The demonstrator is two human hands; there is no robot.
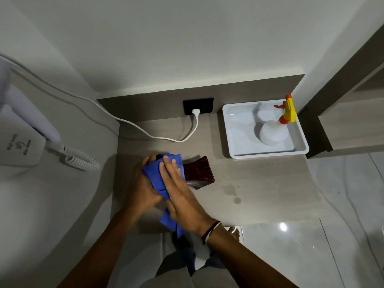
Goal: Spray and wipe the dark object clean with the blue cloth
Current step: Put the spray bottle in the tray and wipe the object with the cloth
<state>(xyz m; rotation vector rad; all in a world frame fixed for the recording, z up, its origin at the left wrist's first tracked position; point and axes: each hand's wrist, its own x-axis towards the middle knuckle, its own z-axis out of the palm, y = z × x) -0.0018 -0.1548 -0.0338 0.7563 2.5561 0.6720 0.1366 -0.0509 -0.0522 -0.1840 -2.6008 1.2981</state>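
A dark red, glossy flared object (200, 171) lies tilted just above the grey countertop (259, 183), its wide end pointing right. The blue cloth (158, 177) is wrapped over its left part, and a loose corner hangs down past the counter edge. My left hand (141, 188) grips the object through the cloth from the left. My right hand (178, 196) presses the cloth flat against the object from above, fingers extended. A white spray bottle (272, 134) with a yellow and orange trigger head stands in the white tray (234, 140) at the back right.
A white plug (196, 111) sits in a black wall socket, and its cable runs left across the counter. A wall-mounted hair dryer (27, 125) with a coiled cord hangs at the left. Wet spots (232, 192) mark the counter to the right of the object. Glossy floor tiles lie below right.
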